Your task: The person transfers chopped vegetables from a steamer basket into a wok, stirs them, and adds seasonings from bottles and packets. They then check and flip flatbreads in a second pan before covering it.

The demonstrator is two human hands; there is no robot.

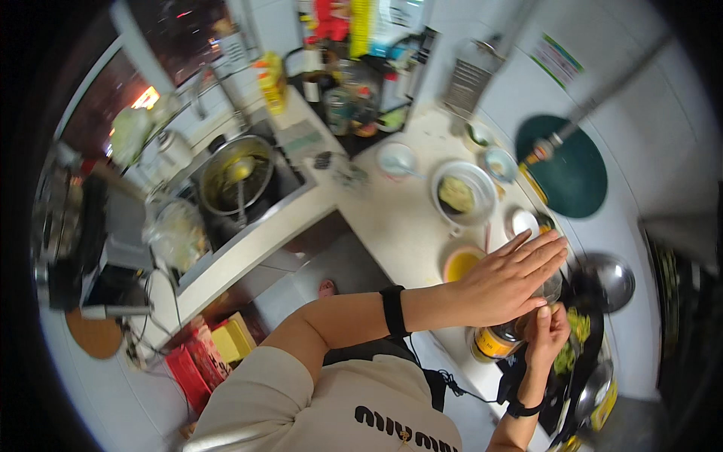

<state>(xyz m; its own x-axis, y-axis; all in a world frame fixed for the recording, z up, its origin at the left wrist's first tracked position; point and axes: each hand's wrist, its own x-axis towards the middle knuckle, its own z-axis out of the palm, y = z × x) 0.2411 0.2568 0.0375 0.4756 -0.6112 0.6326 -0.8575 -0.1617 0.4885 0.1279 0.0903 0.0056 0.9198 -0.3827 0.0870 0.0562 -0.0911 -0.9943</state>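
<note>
My left hand (pixel 511 275) reaches across the counter, palm down with its fingers stretched out. Its thumb tip comes close to my right hand (pixel 547 333), whose thumb and forefinger are pinched together. A clear glass-like vessel (pixel 552 287) shows partly from under my left hand, near the right fingertips. Whether the right fingers grip it cannot be told. Just left of my right hand stands a dark jar with a yellow label (pixel 492 342), its top partly hidden. A black wok (pixel 594 339) with chopped green food (pixel 577 333) lies to the right of my right hand.
A bowl of yellow liquid (pixel 462 264) and a metal pot with pale green food (pixel 480 192) stand on the white counter (pixel 390 226). A metal lid (pixel 604 281) leans by the wall. Across the corner, a pot with a ladle (pixel 237 175) sits in the sink. A cord (pixel 452 384) hangs near my body.
</note>
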